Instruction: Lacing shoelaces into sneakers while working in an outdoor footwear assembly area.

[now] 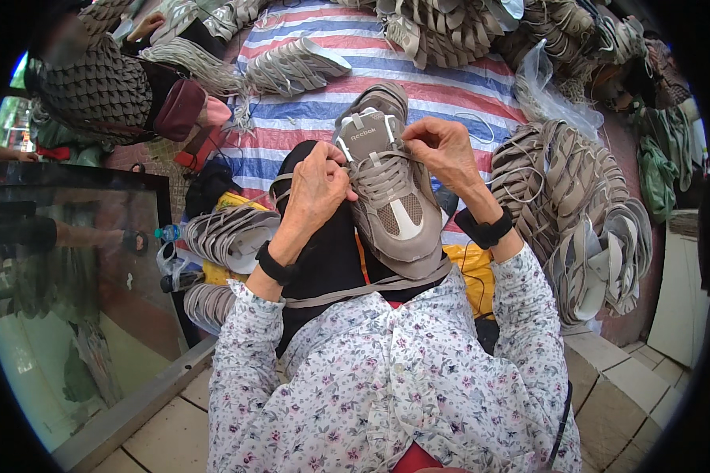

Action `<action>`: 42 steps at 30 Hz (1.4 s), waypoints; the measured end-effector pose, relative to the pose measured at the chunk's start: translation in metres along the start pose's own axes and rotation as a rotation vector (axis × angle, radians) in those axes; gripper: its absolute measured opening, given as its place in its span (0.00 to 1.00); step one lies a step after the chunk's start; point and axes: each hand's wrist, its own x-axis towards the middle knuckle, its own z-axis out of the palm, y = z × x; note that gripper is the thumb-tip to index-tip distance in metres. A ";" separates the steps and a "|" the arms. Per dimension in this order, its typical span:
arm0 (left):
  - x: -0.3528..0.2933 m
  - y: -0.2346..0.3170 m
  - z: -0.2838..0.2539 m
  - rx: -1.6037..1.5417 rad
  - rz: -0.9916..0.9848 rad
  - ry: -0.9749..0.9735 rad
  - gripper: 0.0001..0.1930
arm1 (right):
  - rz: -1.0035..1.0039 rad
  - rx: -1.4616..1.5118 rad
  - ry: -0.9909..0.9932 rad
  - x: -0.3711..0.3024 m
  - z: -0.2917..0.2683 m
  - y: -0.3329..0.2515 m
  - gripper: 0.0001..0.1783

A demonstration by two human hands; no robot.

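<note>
Grey and taupe, with mesh panels and a white tongue, a sneaker (390,189) lies on the person's lap, its toe pointing toward the body and its tongue end away from it. It rests on black trousers (323,252) that cover the raised knees. The left hand (315,193) sits against the shoe's left side, fingers curled and pressed together at the upper eyelets, pinching a white lace (345,150). The right hand (442,150) is at the opposite side of the tongue, thumb and forefinger pinched on the other end of the lace just beside the top eyelet. Both wrists wear black bands, and the sleeves are of a pale floral shirt (394,378).

Beyond the knees a striped tarp (450,79) in red, white and blue is spread over the ground. Stacks of grey shoe uppers (576,205) lie in fanned piles to the right of the person, near the right forearm, and another fanned stack (229,232) lies to the left, just beside the left wrist. More uppers crowd the far edge of the tarp. At upper left another person in a dark patterned top (95,87) sits well apart from the shoe.
</note>
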 end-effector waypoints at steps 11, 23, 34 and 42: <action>0.003 0.003 0.001 0.010 -0.014 -0.053 0.07 | -0.038 -0.184 0.033 0.004 0.006 -0.005 0.04; 0.002 -0.001 0.007 -0.073 -0.074 -0.074 0.06 | -0.405 -0.459 -0.381 0.036 0.038 -0.028 0.07; 0.007 -0.007 0.010 -0.114 0.028 -0.056 0.06 | -0.203 -0.583 -0.738 0.058 0.045 -0.049 0.09; -0.001 -0.005 0.007 -0.089 0.017 -0.096 0.04 | -0.483 -0.724 -0.509 0.032 0.056 -0.028 0.10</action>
